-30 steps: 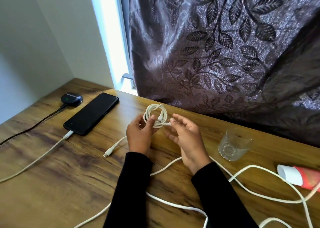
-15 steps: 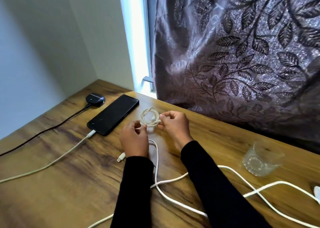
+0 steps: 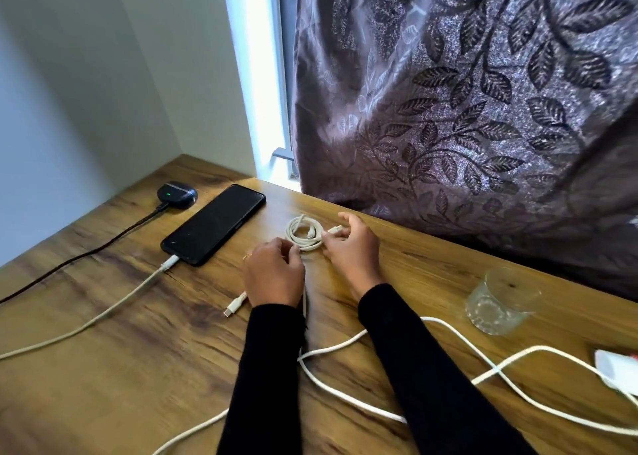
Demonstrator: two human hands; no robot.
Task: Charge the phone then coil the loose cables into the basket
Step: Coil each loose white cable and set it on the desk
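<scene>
From your head camera, your left hand (image 3: 274,273) and right hand (image 3: 352,247) both pinch a small coiled beige cable (image 3: 304,236) lying on the wooden table (image 3: 121,368). The black phone (image 3: 214,223) lies left of the coil, its charging cable (image 3: 103,315) plugged in. A loose white cable (image 3: 345,401) loops under your sleeves; a drinking glass (image 3: 499,304) stands at right.

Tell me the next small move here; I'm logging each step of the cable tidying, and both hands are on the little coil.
Probably tuck the free plug end through the small coil so it stays wound. The right hand pinches the plug at the coil's edge, the left hand grips the opposite side, and no basket is in view. The phone already has its cable plugged in.
</scene>
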